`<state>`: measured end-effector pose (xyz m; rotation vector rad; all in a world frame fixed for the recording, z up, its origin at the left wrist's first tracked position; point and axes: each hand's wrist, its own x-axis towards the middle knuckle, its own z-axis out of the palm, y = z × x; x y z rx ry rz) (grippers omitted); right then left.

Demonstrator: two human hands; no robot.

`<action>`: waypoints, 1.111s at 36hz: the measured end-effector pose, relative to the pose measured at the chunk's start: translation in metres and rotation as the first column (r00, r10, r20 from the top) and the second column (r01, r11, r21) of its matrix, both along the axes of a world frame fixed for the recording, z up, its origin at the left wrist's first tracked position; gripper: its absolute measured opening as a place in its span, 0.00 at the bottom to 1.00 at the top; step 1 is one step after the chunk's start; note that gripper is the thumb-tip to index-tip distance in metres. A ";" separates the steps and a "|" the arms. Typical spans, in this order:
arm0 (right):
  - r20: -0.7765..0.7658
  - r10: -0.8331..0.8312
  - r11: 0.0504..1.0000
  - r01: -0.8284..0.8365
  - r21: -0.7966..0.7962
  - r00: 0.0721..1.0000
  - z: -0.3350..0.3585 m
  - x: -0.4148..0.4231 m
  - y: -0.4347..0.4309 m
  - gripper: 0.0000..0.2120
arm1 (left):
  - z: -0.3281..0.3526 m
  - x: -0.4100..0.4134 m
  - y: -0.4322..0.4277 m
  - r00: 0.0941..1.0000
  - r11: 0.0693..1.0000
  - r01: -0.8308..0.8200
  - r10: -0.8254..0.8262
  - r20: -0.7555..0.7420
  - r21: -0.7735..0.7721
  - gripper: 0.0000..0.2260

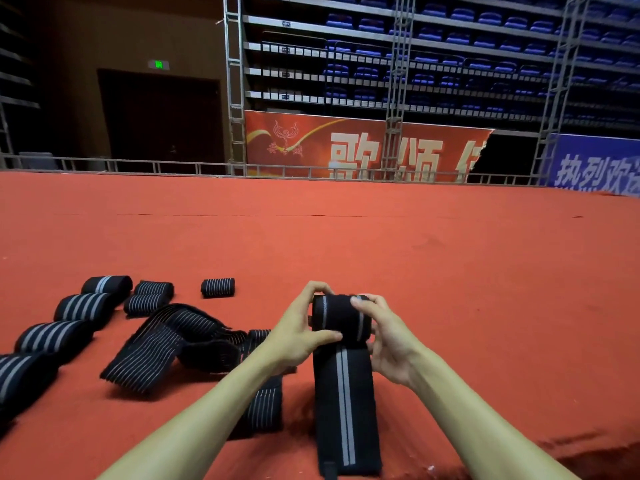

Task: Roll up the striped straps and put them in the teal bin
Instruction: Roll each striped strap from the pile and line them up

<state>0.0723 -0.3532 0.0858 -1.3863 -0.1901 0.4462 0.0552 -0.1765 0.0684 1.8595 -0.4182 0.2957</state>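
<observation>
Both hands hold a partly rolled black strap with grey stripes (341, 318) above the red carpet. My left hand (299, 329) grips the roll's left end, thumb across its front. At the right end, my right hand (384, 336) grips the roll with fingers curled over its top. The strap's loose tail (346, 410) hangs down toward me. Several rolled straps (85, 306) lie in a row at the left. Unrolled thin-striped straps (162, 344) lie in a heap left of my forearm. No teal bin is in view.
A red carpet (450, 271) covers the floor out to a low metal railing (311, 169). Beyond it stand scaffold towers, red and blue banners (346, 147) and tiers of blue seats. A dark doorway is at the back left.
</observation>
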 end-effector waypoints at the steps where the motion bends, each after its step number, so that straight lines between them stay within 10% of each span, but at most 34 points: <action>1: -0.022 0.006 1.000 -0.006 -0.028 1.000 0.001 0.000 0.001 0.18 | -0.003 0.001 0.000 0.999 0.999 -0.024 0.022 0.042 0.044 0.24; 8: 0.010 -0.111 0.993 0.111 0.037 0.994 0.000 0.003 0.009 0.10 | -0.013 0.001 -0.005 0.995 0.998 0.000 -0.006 0.099 0.059 0.24; 20: 0.218 -0.051 0.977 0.003 0.213 0.975 -0.003 0.004 -0.001 0.18 | 0.002 -0.006 -0.014 0.913 0.951 -0.007 -0.120 -0.391 -0.308 0.16; 28: 0.116 0.025 0.990 -0.041 0.133 0.993 -0.004 0.001 -0.004 0.31 | 0.002 -0.008 -0.010 0.947 0.884 -0.027 -0.126 -0.294 -0.466 0.21; 40: 0.163 0.011 0.977 -0.045 0.207 0.986 -0.007 0.004 -0.009 0.20 | 0.004 -0.009 -0.011 0.931 0.863 -0.083 -0.111 -0.348 -0.498 0.32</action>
